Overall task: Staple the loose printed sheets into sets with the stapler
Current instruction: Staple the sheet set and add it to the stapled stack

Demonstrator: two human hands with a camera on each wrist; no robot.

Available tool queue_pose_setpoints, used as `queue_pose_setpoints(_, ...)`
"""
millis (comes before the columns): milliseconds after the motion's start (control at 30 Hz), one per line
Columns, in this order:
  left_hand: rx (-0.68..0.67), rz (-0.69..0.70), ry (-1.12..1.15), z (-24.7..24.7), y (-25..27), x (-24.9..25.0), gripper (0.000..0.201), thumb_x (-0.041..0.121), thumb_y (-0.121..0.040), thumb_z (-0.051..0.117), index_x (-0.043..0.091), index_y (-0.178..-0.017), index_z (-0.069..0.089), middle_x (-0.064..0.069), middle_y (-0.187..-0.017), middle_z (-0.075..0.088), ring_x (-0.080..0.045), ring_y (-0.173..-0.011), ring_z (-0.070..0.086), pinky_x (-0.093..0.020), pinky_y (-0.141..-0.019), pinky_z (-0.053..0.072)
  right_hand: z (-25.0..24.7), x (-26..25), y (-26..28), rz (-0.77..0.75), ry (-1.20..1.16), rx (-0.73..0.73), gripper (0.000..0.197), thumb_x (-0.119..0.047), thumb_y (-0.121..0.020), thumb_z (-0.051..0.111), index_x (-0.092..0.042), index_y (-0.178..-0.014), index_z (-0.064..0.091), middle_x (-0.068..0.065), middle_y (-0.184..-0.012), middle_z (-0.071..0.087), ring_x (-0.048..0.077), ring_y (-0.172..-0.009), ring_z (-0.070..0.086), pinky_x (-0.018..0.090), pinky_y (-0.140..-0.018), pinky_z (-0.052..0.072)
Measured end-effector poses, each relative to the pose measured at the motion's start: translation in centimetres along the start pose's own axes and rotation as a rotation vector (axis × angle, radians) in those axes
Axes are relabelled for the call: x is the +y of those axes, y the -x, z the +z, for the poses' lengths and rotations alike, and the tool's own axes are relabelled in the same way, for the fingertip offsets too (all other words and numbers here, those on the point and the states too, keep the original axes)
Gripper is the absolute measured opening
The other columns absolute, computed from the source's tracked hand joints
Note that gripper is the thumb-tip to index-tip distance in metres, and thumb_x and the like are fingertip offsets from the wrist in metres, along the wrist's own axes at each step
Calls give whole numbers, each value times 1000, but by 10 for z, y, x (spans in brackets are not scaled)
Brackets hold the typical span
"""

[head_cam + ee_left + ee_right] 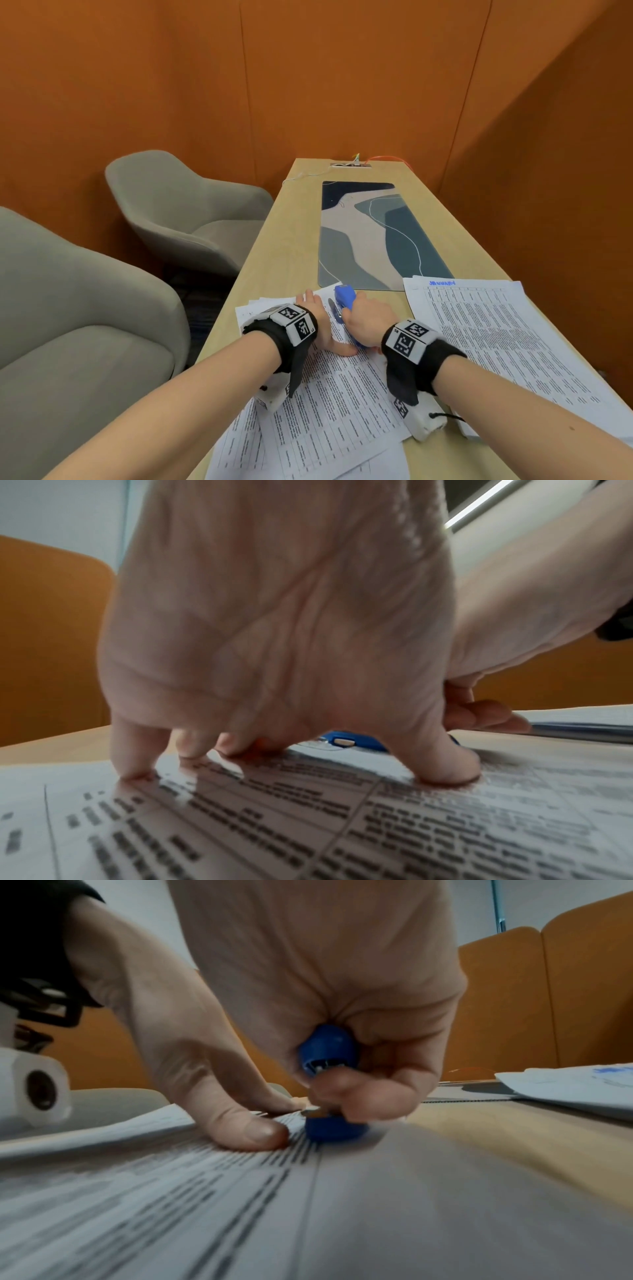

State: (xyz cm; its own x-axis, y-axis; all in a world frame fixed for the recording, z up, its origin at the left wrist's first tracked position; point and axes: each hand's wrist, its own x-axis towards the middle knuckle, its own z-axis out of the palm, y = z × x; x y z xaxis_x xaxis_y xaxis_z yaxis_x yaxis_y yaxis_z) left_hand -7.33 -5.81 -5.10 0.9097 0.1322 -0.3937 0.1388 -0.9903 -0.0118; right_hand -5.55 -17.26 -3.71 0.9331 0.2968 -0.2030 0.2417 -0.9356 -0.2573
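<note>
A person's right hand [368, 317] grips a blue stapler [346, 301], fingers curled around its body, at the far corner of a fanned stack of printed sheets [329, 404] lying at about 6 o'clock on a long wooden table [284, 240]. The stapler's top arm is raised from its base, its nose pointing toward 12 o'clock, and the base sits on the top sheet. The left hand [317, 318] presses flat on the same stack just at 9 o'clock of the stapler, fingers [133, 753] spread and straight, thumb [240, 1131] planted on the paper beside the stapler's rear end [329, 1053]. A second pile of printed pages [507, 342], headed in blue handwriting, lies at 3 o'clock, apart from the first. A patterned desk mat [373, 236] stretches toward 12 o'clock. Two grey armchairs [85, 325] stand at 9 o'clock against orange walls [171, 85].
</note>
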Motion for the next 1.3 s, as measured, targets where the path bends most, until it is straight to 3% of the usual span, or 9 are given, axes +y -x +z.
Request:
queue_pose_setpoints(233,-21,-15,-1,0,-1,-1,133,81,-66,55,1,-151,-9,-19,-159,-9,-33,-147,0,-40,-119,8,-2,0,-9,16,-4,-2,40,-31,-98,37,-4,-127,42,15,-126,58,32,-113,56,29,-76,34)
queue_pose_setpoints(633,-85,-25,71,-2,-3,-3,136,79,-65,61,3,-151,-13,-19,-158,-14,-35,-147,-9,-44,-120,3,-16,-19,-32,30,-53,-50,47,-35,-98,36,-4,-134,38,18,-132,53,34,-117,54,35,-90,42)
queue_pose_setpoints(700,-27,-9,134,-13,-1,-6,112,68,-67,69,5,-148,23,-21,-152,20,-35,-143,17,-42,-115,23,-14,-12,-27,-7,-92,-15,45,-35,-99,33,-3,-130,39,20,-128,55,36,-114,55,35,-83,40)
queue_pose_setpoints(733,56,28,217,-19,-1,-9,80,54,-74,71,7,-134,45,-20,-140,40,-32,-135,34,-38,-107,34,-13,-8,-23,-24,-113,17,42,-35,-99,32,-4,-127,40,21,-124,57,36,-111,57,35,-79,39)
queue_pose_setpoints(800,193,77,544,-30,3,-14,22,18,-89,58,13,-111,55,-16,-120,58,-29,-118,55,-32,-89,46,-13,-3,-13,-50,-158,85,37,-36,-98,32,-7,-120,41,20,-113,61,35,-99,60,34,-75,41)
queue_pose_setpoints(900,127,56,1250,-35,6,-17,15,-2,-92,43,3,-97,56,-14,-90,62,-23,-75,68,-25,-60,51,-16,-1,1,-71,-194,146,35,-38,-97,31,-11,-117,41,17,-105,61,34,-88,59,42,-78,51)
queue_pose_setpoints(967,36,88,1507,-34,6,-16,10,1,-92,49,-1,-95,59,-14,-83,61,-19,-65,64,-26,-62,55,-18,-1,7,-78,-196,176,36,-40,-96,32,-13,-117,40,17,-105,62,37,-91,61,47,-80,52)
queue_pose_setpoints(1133,138,120,1489,-27,1,-14,13,0,-86,66,1,-75,59,-11,-69,66,-15,-60,67,-26,-68,58,-20,0,18,-60,-207,175,39,-45,-94,32,-15,-119,40,17,-104,64,38,-92,63,49,-79,54)
queue_pose_setpoints(1300,113,139,1528,-35,-1,-23,15,-3,-85,65,-7,-99,61,-16,-80,65,-19,-64,67,-21,-60,59,-21,2,23,-53,-222,159,40,-43,-94,32,-15,-121,40,15,-104,62,37,-90,64,48,-77,55)
